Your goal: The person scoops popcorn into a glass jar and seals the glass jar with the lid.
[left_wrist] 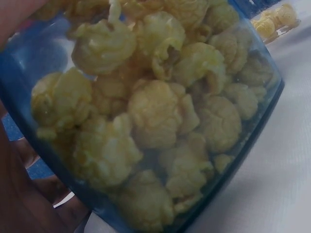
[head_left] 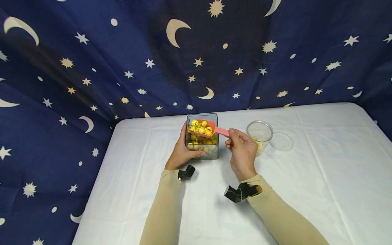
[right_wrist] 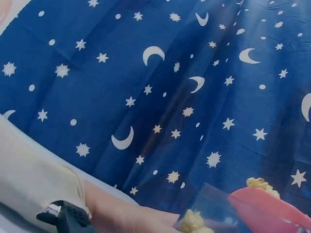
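Observation:
A clear square plastic container [head_left: 211, 155] of yellow popcorn stands on the table. My left hand [head_left: 180, 153] grips it from the left, thumb across the front and fingers along the far side; popcorn [left_wrist: 158, 114] fills the left wrist view behind its wall. Over the open top, my right hand [head_left: 244, 152] pinches the handle of a pink scoop [head_left: 221, 131], which is heaped with popcorn. In the right wrist view, the scoop [right_wrist: 257, 206] overlaps the container's corner. Just beyond my right hand stands a round clear cup [head_left: 268, 134] with some popcorn low inside.
A round clear lid [head_left: 283, 141] lies flat on the table to the right of the cup. A white cloth covers the table [head_left: 337, 170]. Dark blue curtain [head_left: 137, 41] with moons and stars hangs along the table's back and left edges.

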Motion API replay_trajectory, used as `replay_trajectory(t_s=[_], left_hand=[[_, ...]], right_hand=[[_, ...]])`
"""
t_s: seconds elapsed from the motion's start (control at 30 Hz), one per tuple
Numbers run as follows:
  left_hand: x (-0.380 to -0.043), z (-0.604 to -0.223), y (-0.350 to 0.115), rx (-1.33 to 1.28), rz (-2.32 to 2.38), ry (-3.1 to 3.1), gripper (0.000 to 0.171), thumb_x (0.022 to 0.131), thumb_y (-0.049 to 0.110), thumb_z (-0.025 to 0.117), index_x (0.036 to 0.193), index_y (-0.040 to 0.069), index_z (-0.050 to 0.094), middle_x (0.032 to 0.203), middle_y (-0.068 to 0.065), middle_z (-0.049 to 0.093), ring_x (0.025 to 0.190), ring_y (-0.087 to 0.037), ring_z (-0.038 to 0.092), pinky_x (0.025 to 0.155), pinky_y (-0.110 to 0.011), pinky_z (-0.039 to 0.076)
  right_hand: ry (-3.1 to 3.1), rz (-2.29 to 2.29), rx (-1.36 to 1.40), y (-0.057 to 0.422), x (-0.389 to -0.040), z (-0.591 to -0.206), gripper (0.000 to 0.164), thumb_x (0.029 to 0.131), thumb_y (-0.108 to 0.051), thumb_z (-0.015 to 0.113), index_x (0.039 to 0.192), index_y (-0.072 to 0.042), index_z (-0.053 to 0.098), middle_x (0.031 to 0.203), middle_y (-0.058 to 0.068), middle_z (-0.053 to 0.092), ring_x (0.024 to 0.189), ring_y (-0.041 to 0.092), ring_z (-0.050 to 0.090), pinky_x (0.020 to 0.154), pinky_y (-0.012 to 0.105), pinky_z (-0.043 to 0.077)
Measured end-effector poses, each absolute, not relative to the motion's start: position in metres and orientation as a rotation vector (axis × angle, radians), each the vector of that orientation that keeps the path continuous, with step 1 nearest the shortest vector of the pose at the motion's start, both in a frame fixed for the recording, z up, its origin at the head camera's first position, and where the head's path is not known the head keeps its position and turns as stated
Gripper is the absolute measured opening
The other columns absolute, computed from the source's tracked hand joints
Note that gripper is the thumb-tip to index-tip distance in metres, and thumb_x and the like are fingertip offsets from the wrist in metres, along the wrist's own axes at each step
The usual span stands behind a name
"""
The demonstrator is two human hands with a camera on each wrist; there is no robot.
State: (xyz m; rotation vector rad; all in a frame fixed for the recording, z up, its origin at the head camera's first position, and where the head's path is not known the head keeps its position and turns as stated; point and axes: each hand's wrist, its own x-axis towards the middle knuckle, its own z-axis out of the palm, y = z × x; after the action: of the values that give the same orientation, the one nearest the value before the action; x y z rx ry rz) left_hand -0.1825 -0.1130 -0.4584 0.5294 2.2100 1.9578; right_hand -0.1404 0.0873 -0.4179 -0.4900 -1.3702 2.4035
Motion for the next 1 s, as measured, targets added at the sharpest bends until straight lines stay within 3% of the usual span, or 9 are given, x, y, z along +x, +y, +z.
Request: replay_trajectory(t_s=[0.23,0.47,0.63,1.0], left_hand=[[-0.183,-0.457,-0.112,0.531,1.949,2.212,0.128,0.071,0.007,0.092,0.162,0.034,0.006,0.162,0.003,0.028,0.139,-0.02,0.04,0.117,-0.042,0.028],[-0.193,-0.486,-0.115,0.574,1.939,2.281,0.13,0.068,0.017,0.095,0.159,0.047,0.006,0.161,0.009,0.03,0.139,-0.018,0.04,0.117,-0.046,0.029],[-0.195,-0.487,-0.114,0.572,1.935,2.292,0.131,0.068,0.02,0.096,0.159,0.045,0.006,0.161,0.008,0.03,0.139,-0.02,0.04,0.117,-0.047,0.028],[-0.194,-0.487,-0.114,0.569,1.968,2.249,0.13,0.068,0.02,0.096,0.159,0.046,0.008,0.159,0.009,0.032,0.136,-0.02,0.043,0.116,-0.047,0.03]], right_hand=[[-1.358,2.412,-0.496,0.087,-0.14,-0.419,0.024,0.097,-0.007,0.068,0.11,0.013,0.065,0.072,0.0,0.071,0.054,0.006,0.058,0.054,0.016,0.05],[-1.353,2.413,-0.468,0.088,-0.139,-0.418,0.02,0.096,-0.007,0.068,0.107,0.01,0.066,0.073,0.001,0.071,0.055,0.007,0.059,0.054,0.017,0.051],[-1.359,2.389,-0.428,0.09,-0.137,-0.413,0.024,0.097,-0.007,0.068,0.11,0.013,0.064,0.072,0.001,0.069,0.055,0.007,0.059,0.054,0.016,0.051],[-1.403,2.346,-0.397,0.095,-0.131,-0.403,0.018,0.096,-0.008,0.069,0.105,0.008,0.067,0.074,0.003,0.07,0.055,0.008,0.058,0.054,0.017,0.051]])
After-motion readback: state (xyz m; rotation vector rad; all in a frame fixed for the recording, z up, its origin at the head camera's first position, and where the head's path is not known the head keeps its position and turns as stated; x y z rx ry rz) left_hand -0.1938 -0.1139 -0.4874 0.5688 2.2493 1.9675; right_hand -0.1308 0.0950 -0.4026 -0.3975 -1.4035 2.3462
